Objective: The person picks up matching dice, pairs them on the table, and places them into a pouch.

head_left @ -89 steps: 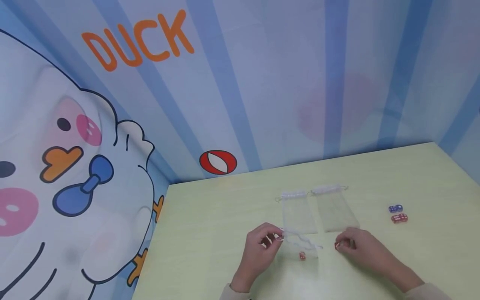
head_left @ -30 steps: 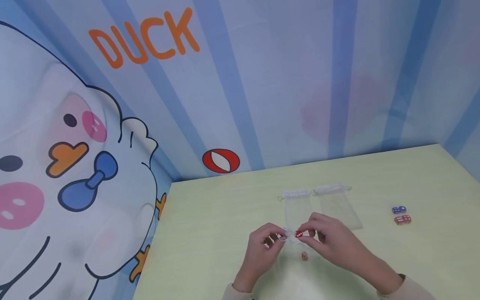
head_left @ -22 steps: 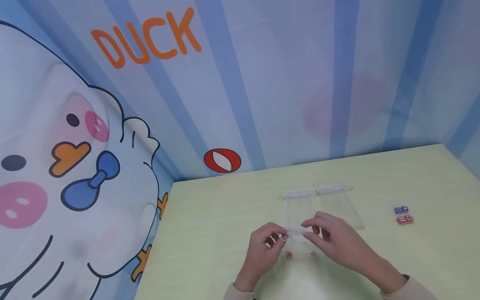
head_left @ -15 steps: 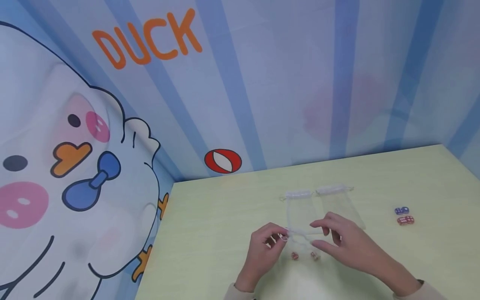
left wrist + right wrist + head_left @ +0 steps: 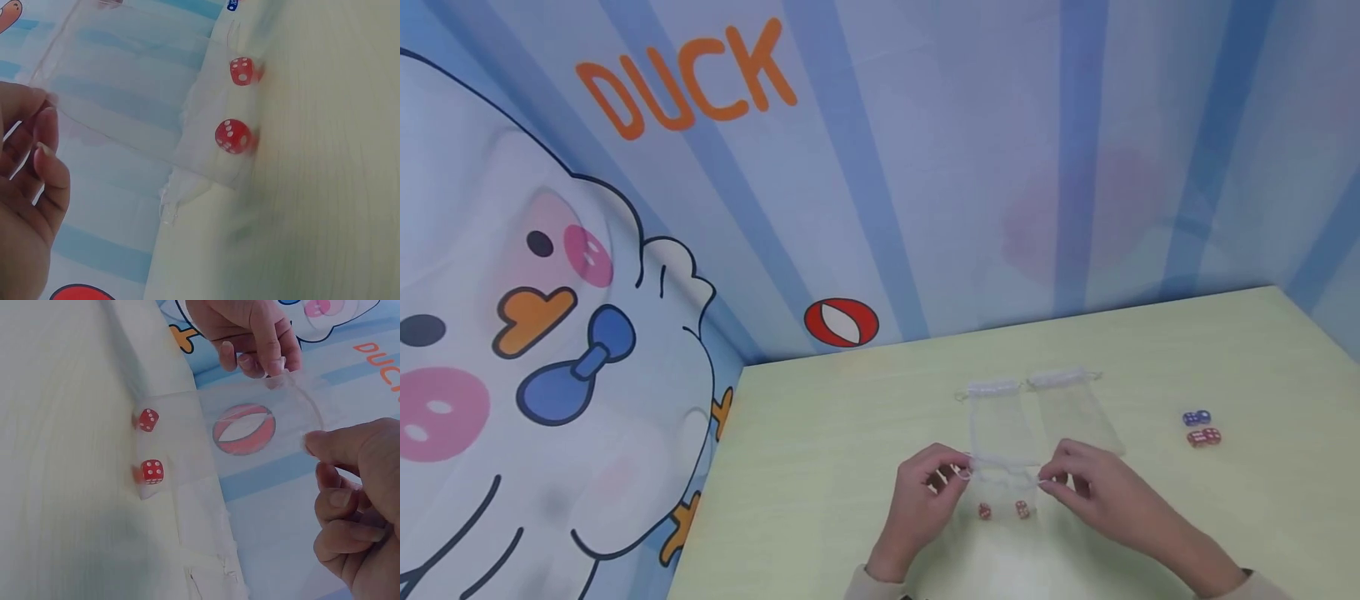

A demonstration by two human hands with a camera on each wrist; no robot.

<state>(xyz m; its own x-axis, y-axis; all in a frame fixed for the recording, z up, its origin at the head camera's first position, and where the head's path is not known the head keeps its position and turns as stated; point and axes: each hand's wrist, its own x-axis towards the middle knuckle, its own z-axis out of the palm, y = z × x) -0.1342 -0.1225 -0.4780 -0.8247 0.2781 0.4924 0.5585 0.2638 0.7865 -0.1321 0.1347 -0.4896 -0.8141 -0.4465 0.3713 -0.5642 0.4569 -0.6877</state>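
A sheer white drawstring pouch (image 5: 1002,490) is stretched between both hands, its mouth toward the top. My left hand (image 5: 921,508) pinches the left end of the mouth, where a loop of white cord shows. At the other end, my right hand (image 5: 1108,496) pinches the right corner between thumb and fingers. Inside, at the bottom, lie two red dice with white dots, one on the left (image 5: 985,511) and one on the right (image 5: 1022,509). Seen from the right wrist, the pouch (image 5: 187,412) hangs with both dice apart in its lower corners.
Two more sheer pouches, one at left (image 5: 997,421) and one at right (image 5: 1071,412), lie flat behind the hands. Further right on the pale table (image 5: 820,467) sit blue dice (image 5: 1197,417) and red dice (image 5: 1204,437). A printed cloth backdrop (image 5: 955,167) borders the table's back and left.
My right hand brought a red die over from the right and let it go into the pouch beside the first. It then moved right and took hold of the pouch's right corner.
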